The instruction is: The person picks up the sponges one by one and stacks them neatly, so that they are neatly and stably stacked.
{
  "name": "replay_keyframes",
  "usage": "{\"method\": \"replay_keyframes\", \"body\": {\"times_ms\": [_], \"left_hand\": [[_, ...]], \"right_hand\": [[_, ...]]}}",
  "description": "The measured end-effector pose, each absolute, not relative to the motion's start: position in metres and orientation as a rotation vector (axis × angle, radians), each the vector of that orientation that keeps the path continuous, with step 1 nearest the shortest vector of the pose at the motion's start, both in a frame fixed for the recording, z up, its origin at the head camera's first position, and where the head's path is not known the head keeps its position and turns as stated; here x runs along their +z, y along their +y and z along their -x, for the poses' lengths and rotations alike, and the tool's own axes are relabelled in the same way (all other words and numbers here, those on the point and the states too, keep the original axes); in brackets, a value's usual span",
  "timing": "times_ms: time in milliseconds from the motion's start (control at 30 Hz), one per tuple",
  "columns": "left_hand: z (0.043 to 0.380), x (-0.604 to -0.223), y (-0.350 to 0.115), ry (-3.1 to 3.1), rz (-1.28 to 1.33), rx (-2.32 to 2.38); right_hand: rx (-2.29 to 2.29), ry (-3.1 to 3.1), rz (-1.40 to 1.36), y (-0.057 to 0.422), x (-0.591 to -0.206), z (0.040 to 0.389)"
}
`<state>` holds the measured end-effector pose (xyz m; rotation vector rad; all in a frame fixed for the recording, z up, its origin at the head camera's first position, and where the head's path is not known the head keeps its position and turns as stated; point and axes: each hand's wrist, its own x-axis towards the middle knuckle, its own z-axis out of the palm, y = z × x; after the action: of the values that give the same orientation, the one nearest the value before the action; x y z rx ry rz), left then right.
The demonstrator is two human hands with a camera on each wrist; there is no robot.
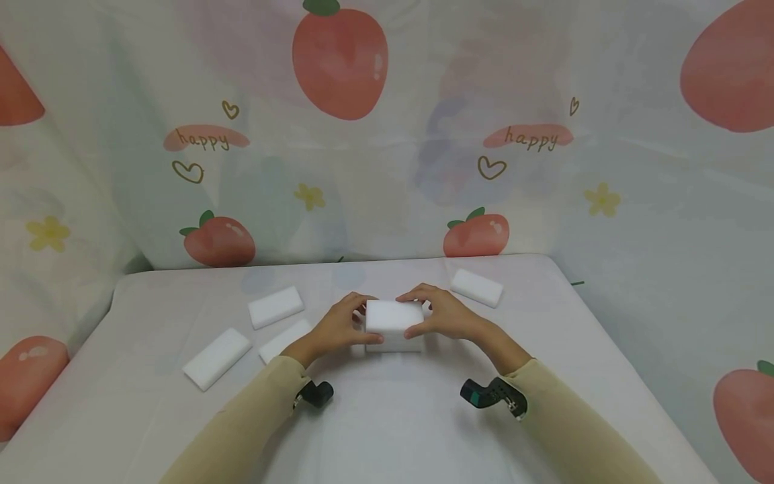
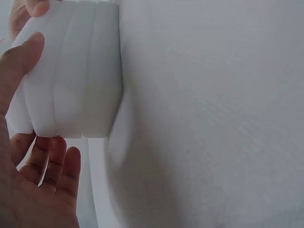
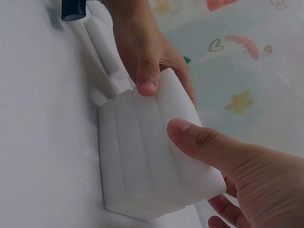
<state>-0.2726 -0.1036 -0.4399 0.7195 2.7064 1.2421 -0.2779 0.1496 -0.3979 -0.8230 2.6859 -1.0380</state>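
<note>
A stack of several white sponge blocks (image 1: 394,323) stands on the white-covered table, squarely in front of the person. The left hand (image 1: 338,327) grips its left end, thumb on the near side and fingers reaching round behind. From the other end the right hand (image 1: 446,314) holds the top sponge (image 3: 183,102), its thumb pressed on the near face. Seen from the left wrist, the layers of the stack (image 2: 80,76) lie flat against each other with their edges slightly uneven. The right hand's fingertips are partly hidden behind the stack.
Loose white sponges lie around: one at the left (image 1: 216,358), one farther back (image 1: 276,308), and one partly covered by the left wrist (image 1: 283,343). Another sponge (image 1: 478,288) rests at the back right. A printed curtain (image 1: 387,168) hangs behind the table.
</note>
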Motion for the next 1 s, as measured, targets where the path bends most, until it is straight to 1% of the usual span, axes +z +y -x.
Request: {"method": "replay_keyframes", "body": {"times_ms": [433, 1000], "left_hand": [[0.277, -0.427, -0.102, 2.778, -0.821, 1.188], [0.275, -0.428, -0.099, 2.769, -0.79, 1.211]], "right_hand": [[-1.036, 2.689, 0.789, 0.149, -0.399, 0.279], [-1.015, 2.666, 0.797, 0.153, -0.393, 0.277]]}}
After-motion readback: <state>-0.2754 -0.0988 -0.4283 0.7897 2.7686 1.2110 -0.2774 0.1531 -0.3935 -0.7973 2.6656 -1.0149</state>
